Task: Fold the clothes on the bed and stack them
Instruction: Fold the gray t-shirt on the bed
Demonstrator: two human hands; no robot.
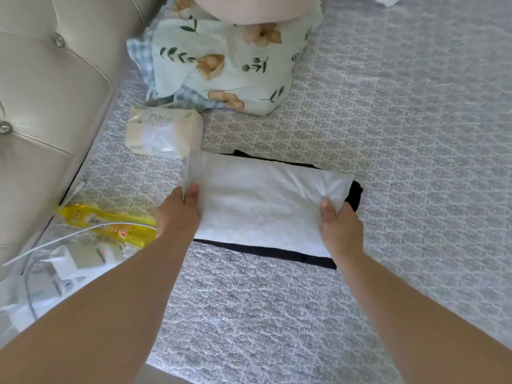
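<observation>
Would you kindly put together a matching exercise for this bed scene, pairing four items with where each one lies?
Items:
1. white folded garment
2. black garment
3. tissue pack
4. yellow packet

Places:
A. beside the headboard, left of the left hand
B. just in front of the floral pillow
C. gripped at both ends by the left hand and right hand
D. under the white one, only its edges showing

Pairs: 1-C, 2-D, 3-B, 4-A
</observation>
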